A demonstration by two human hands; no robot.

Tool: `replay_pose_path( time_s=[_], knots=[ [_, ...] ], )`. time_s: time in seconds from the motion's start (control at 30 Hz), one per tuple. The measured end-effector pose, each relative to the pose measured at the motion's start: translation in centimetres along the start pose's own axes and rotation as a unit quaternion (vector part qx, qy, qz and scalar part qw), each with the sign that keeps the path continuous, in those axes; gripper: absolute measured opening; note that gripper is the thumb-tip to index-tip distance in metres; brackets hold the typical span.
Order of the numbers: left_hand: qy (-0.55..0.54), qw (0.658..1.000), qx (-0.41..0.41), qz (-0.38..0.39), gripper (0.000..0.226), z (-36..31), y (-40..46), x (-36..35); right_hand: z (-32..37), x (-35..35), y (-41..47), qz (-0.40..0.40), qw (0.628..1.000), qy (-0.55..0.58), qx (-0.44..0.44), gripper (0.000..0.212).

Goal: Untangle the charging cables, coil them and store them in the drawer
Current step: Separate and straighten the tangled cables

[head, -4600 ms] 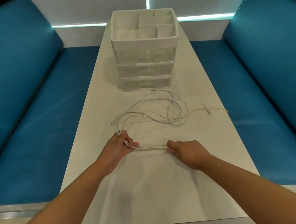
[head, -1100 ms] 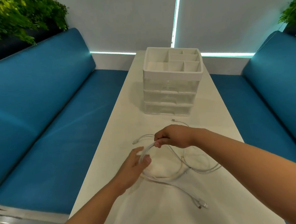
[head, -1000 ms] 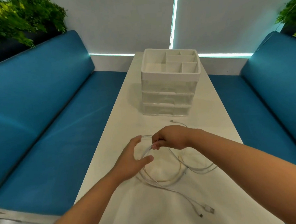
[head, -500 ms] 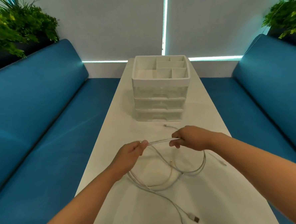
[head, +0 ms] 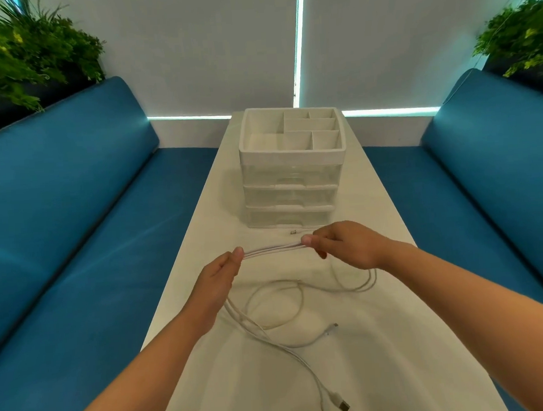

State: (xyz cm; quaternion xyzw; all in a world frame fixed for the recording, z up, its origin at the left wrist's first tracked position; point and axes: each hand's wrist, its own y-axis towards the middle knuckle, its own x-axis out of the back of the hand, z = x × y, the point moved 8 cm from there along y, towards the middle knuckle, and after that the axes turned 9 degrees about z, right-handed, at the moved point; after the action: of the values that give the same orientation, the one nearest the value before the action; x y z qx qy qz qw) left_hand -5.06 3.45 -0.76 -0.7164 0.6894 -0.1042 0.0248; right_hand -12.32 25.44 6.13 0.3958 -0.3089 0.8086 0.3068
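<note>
I see my left hand (head: 219, 280) pinching one end of a short bundled run of white charging cables (head: 274, 249) between thumb and fingertips, held above the white table (head: 384, 351). The strands run taut across to my right hand (head: 345, 244), which pinches the other end, fingers curled around it. Below and between the hands, the slack falls in loose loops on the tabletop, with a USB plug (head: 342, 404) lying at the near edge and a small connector (head: 332, 327) just right of the loops. Another plug end (head: 293, 232) sits at the foot of the drawer organizer (head: 292, 185), whose three clear drawers all look closed.

I judge these cables light, limp and a bit springy, so a coil will want to unwind unless I keep it pinched. The sheath looks smooth and may slide through fingers. I would take hold along the cord, not at the plugs, and avoid yanking crossings tight.
</note>
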Motion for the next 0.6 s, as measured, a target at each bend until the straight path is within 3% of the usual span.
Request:
replay_pose_path(
  time_s=[0.03, 0.1, 0.23, 0.37, 0.5, 0.6],
  knots=[
    [-0.014, 1.000, 0.001, -0.004, 0.040, 0.2, -0.1, 0.3, 0.3, 0.0, 0.0, 0.009, 1.000, 0.026, 0.013, 0.052],
    [-0.031, 1.000, 0.002, -0.004, 0.040, 0.5, -0.3, 0.4, 0.7, -0.1, 0.1, 0.020, 0.999, -0.035, 0.021, 0.045],
    [-0.041, 0.999, 0.003, -0.009, 0.039, 1.0, -0.5, 0.4, 0.2, 1.0, 0.3, -0.051, 0.985, -0.165, -0.029, 0.056],
    [-0.092, 0.996, 0.004, -0.022, 0.041, 2.1, -0.5, 1.3, 0.4, 0.8, 0.7, -0.074, 0.997, -0.025, 0.017, 0.063],
    [-0.164, 0.986, 0.004, -0.037, 0.043, 2.9, -0.7, 1.8, 0.7, -0.6, 0.8, -0.002, 0.999, -0.017, 0.043, 0.034],
    [-0.194, 0.981, -0.001, -0.030, 0.042, 3.1, -1.0, 1.3, 0.6, -0.6, 0.8, -0.016, 0.999, -0.017, 0.036, 0.029]
  ],
)
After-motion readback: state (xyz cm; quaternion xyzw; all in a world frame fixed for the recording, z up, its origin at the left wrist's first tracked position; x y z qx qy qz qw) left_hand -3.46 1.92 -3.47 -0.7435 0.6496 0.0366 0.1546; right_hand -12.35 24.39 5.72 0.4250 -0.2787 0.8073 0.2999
